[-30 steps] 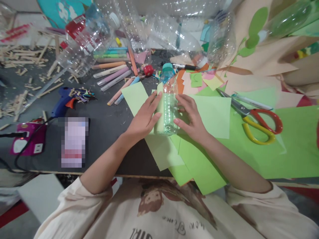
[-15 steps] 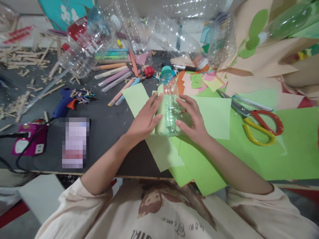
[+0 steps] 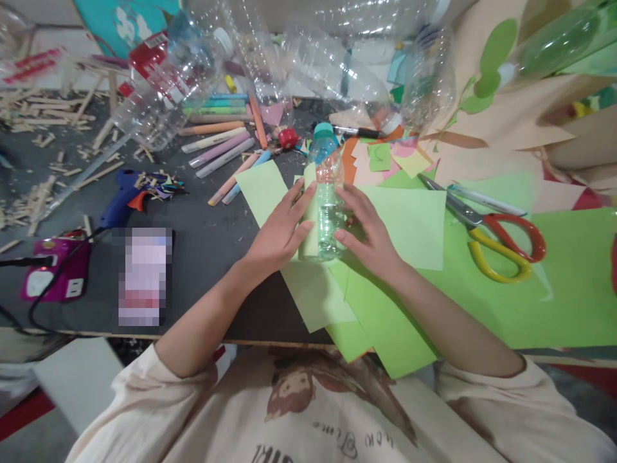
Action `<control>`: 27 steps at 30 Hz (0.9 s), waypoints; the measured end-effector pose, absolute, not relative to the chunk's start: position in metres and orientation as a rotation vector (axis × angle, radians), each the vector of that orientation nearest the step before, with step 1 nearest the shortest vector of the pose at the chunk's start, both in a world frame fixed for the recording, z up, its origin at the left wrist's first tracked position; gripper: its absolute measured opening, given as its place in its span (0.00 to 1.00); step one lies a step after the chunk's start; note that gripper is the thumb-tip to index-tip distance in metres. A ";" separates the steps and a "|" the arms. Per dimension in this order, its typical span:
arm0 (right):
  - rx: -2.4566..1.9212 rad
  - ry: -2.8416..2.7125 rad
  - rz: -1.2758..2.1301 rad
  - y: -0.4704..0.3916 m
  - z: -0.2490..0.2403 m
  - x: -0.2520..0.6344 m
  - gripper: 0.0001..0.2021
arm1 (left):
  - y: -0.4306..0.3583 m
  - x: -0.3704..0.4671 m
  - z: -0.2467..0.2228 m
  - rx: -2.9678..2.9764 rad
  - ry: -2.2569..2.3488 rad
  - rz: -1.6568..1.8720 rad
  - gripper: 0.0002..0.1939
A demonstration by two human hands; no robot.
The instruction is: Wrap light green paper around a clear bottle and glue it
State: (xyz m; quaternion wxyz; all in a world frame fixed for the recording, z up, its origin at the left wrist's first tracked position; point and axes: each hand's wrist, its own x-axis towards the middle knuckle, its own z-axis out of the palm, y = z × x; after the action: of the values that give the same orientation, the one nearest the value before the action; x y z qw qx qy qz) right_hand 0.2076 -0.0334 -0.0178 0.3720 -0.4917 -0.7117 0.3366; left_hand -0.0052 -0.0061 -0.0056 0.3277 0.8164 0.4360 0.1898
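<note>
Gripped: clear bottle [image 3: 326,206] (teal cap).

The small bottle [image 3: 326,193] is clear with a teal cap, and the paper strip [image 3: 311,218] against it is pale green. Brighter green sheets [image 3: 554,283] cover the dark grey bench [image 3: 207,244]. The scissors [image 3: 491,235] have red and yellow handles, the glue gun [image 3: 120,196] is blue, and the markers [image 3: 222,145] are pastel pink, orange and purple.

We are looking down at a dark grey table [image 3: 202,257] whose pale front edge is running from nine towards three o'clock.
</note>
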 end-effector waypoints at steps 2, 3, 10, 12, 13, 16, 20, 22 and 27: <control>-1.245 -1.818 0.845 -0.033 -0.017 0.207 0.28 | -0.007 -0.005 -0.006 2.123 1.139 0.507 0.36; -1.239 -1.814 0.835 -0.033 -0.017 0.207 0.28 | -0.007 -0.005 -0.006 2.117 1.138 0.511 0.36; -1.225 -1.810 0.744 -0.034 -0.018 0.207 0.26 | -0.006 -0.004 -0.010 2.125 1.109 0.522 0.36; -1.225 -1.819 0.714 -0.034 -0.018 0.207 0.26 | -0.006 -0.004 -0.010 2.127 1.109 0.516 0.36; -1.220 -1.819 0.698 -0.034 -0.018 0.207 0.25 | -0.006 -0.004 -0.010 2.129 1.113 0.514 0.36; -1.198 -1.815 0.678 -0.034 -0.018 0.208 0.25 | -0.007 -0.005 -0.009 2.143 1.127 0.519 0.36; -1.202 -1.842 0.695 -0.036 -0.018 0.208 0.26 | -0.008 -0.005 -0.007 2.121 1.144 0.513 0.35; -1.202 -1.861 0.652 -0.036 -0.019 0.207 0.25 | -0.007 -0.004 -0.007 2.104 1.145 0.508 0.35; -1.218 -1.903 0.577 -0.037 -0.019 0.205 0.25 | -0.007 -0.003 -0.008 2.102 1.144 0.527 0.35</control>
State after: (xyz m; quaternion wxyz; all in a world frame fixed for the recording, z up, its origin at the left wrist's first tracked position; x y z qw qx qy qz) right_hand 0.2054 -0.0367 -0.0189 0.3937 -0.4800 -0.7502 0.2274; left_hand -0.0034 -0.0075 -0.0080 0.3388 0.8070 0.4392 0.2024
